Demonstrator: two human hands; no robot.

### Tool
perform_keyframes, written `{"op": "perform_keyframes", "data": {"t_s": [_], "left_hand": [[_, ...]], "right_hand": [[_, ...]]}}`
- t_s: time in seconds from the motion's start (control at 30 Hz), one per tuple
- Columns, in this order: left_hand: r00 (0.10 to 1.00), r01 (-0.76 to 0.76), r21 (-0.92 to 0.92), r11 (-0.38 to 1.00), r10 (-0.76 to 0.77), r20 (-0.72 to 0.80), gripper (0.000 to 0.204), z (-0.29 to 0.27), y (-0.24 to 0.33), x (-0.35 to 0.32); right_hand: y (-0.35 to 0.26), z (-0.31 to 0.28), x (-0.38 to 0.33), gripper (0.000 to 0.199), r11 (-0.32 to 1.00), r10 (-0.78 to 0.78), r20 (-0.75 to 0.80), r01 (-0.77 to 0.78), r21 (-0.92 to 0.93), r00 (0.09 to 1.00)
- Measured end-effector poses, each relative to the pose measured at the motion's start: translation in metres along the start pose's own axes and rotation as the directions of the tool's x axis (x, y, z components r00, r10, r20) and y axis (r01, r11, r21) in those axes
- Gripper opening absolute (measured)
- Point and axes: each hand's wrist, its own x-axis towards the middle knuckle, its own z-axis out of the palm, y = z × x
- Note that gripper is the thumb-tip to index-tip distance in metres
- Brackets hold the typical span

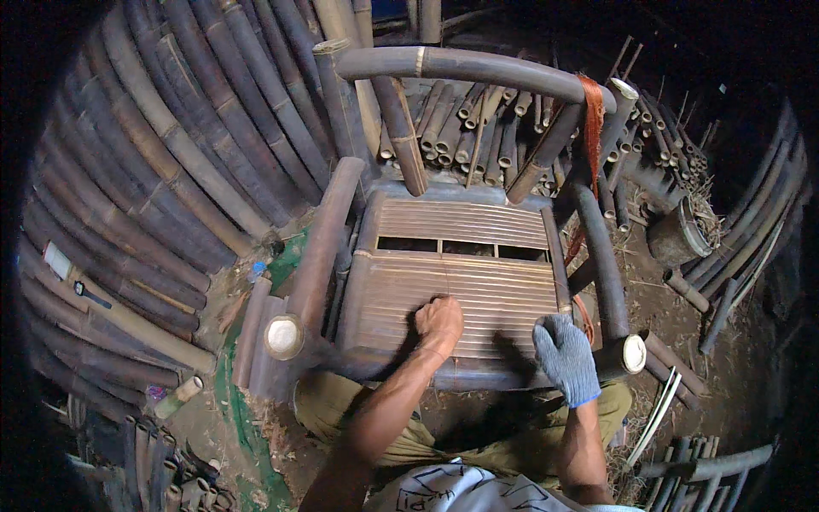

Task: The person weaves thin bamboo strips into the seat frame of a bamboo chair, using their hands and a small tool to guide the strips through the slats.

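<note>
bamboo chair stands in the middle of the head view, its slatted seat in front of the person and its curved top rail on the far side. a dark gap crosses the far part of the seat, split by narrow uprights. the bare left hand is curled into a fist over the near middle of the slats; a thin reddish cord runs toward it from the far side, but whether the fingers grip it i cannot tell. the right hand, in a grey glove with a blue cuff, is at the near right corner of the seat, beside the right armrest; how its fingers close cannot be seen. an orange strap hangs from the right end of the top rail. dark bamboo poles line the left, cut lengths lie stacked on the far side, and a bucket sits at the right.
</note>
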Motion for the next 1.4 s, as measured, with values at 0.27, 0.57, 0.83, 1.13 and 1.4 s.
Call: {"op": "perform_keyframes", "data": {"t_s": [0.27, 0.57, 0.83, 1.13, 1.4], "left_hand": [[0.997, -0.073, 0.013, 0.997, 0.073, 0.026, 0.041, -0.005, -0.018, -0.075], [0.946, -0.194, -0.556, 0.808, 0.305, 0.114, 0.026, -0.008, 0.029, -0.108], [0.77, -0.594, -0.526, 0.609, 0.621, -0.151, 0.025, -0.046, 0.001, -0.048], [0.957, -0.15, -0.039, 0.988, 0.155, 0.244, 0.043, -0.045, -0.084, 0.147], [0.947, -0.237, -0.041, 0.971, 0.241, 0.212, 0.047, -0.028, -0.098, 0.153]], "right_hand": [[0.02, 0.056, 0.04, 0.034, 0.994, -0.081, 0.093, 0.087, -0.069, 0.992], [0.008, 0.096, 0.077, 0.054, 0.663, 0.241, 0.608, -0.586, 0.466, 0.757], [-0.048, 0.124, 0.191, 0.039, 0.946, -0.092, 0.343, -0.025, 0.322, 0.935], [-0.061, 0.078, 0.248, 0.04, 0.298, -0.293, 0.356, -0.269, 0.916, 0.887], [-0.01, 0.138, 0.193, 0.043, 0.797, -0.127, 0.539, 0.41, -0.444, 0.832]]}}
